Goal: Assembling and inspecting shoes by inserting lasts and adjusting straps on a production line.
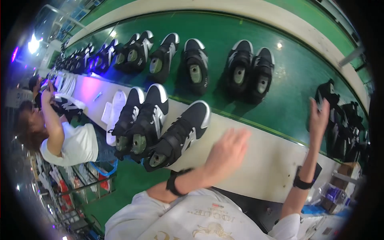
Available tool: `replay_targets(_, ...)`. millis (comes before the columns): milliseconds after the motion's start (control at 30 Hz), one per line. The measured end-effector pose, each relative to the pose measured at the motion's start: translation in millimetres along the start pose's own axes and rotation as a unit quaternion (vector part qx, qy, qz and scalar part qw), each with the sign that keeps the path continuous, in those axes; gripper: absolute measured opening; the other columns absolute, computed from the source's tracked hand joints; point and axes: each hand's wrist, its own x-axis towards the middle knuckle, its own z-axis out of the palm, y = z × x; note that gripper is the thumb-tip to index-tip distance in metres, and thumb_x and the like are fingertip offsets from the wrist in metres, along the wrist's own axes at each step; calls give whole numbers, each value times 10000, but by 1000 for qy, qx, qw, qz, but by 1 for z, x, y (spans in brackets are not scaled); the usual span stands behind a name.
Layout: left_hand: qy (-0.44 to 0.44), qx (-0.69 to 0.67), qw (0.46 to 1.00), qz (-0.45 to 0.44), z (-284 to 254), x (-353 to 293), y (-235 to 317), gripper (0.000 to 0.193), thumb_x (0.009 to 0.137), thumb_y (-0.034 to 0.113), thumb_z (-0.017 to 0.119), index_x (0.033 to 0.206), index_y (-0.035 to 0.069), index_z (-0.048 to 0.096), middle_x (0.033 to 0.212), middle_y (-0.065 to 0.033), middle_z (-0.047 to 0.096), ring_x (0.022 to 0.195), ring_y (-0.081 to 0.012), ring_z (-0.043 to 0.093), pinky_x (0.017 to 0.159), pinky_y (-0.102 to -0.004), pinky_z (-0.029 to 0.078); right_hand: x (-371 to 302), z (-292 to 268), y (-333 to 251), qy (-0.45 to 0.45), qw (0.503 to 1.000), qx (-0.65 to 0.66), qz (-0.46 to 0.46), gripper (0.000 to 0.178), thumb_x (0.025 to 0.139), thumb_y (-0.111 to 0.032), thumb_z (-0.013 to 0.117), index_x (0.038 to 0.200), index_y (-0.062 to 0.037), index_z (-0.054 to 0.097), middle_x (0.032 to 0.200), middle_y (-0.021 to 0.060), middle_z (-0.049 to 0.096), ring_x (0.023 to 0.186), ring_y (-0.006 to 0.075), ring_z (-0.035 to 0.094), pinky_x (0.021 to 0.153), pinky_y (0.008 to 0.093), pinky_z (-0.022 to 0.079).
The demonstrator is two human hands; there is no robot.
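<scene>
My left hand [229,151] hangs over the pale table edge, holding nothing, its fingers stretched out and blurred by motion. To its left stand three black-and-silver shoes: the nearest shoe [180,134], a middle shoe [151,116] and a farther shoe [131,114], each with a greenish shoe last inside. My right hand [319,116] reaches out to the right, fingers extended and spread. Just beyond it is a black shoe upper [328,93], part of a pile of black shoe uppers [347,128]; whether the hand touches it I cannot tell.
Along the green conveyor belt [292,96] stand more shoes, including a pair [240,70] and a single shoe [195,66]. White insoles [115,110] lie left on the pale table [256,168]. A co-worker [72,140] is at far left; boxes [334,196] stand lower right.
</scene>
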Motion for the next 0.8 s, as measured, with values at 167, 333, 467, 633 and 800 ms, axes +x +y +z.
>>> replay_targets(167, -221, 86, 971, 4, 12, -92, -16, 768, 849, 244, 716, 1497, 72, 341, 1565, -225, 261, 1447, -400, 266, 1164, -554, 240, 11, -6, 169, -83, 964, -117, 224, 901, 786, -650, 699, 1165, 150, 531, 1243, 333, 572, 1157, 413, 571, 1001, 424, 422)
replay_targets(333, -242, 58, 967, 50, 13, -91, -25, 904, 811, 325, 746, 1541, 92, 265, 1598, -233, 166, 1480, -429, 152, 1169, -589, 179, 53, 40, 209, -30, 961, -79, 263, 1042, 698, -585, 812, 1278, 196, 438, 1278, 297, 572, 1206, 345, 563, 1018, 372, 420)
replay_targets(467, -240, 45, 967, 77, 18, -97, -31, 898, 814, 320, 743, 1540, 93, 267, 1601, -229, 160, 1482, -430, 145, 1171, -588, 176, 54, 30, 210, -68, 930, 95, 349, 612, 704, -303, 884, 1130, 68, 648, 1090, 84, 682, 946, 139, 632, 807, 313, 494)
replay_targets(633, -226, 43, 972, 51, 9, -100, -31, 784, 849, 277, 729, 1498, 51, 351, 1570, -251, 247, 1481, -415, 174, 1180, -569, 172, -12, -38, 28, -160, 845, 330, 389, 485, 765, -292, 827, 1103, 25, 682, 979, 52, 682, 832, 133, 628, 773, 295, 485)
replay_targets(800, -7, -144, 989, -33, -16, -80, -26, 574, 938, 207, 636, 1425, -12, 424, 1405, -261, 494, 1333, -418, 451, 1133, -521, 311, -102, -84, -60, -342, 895, 242, 155, 487, 689, -129, 860, 1099, 14, 640, 934, 37, 679, 831, 105, 614, 784, 283, 482)
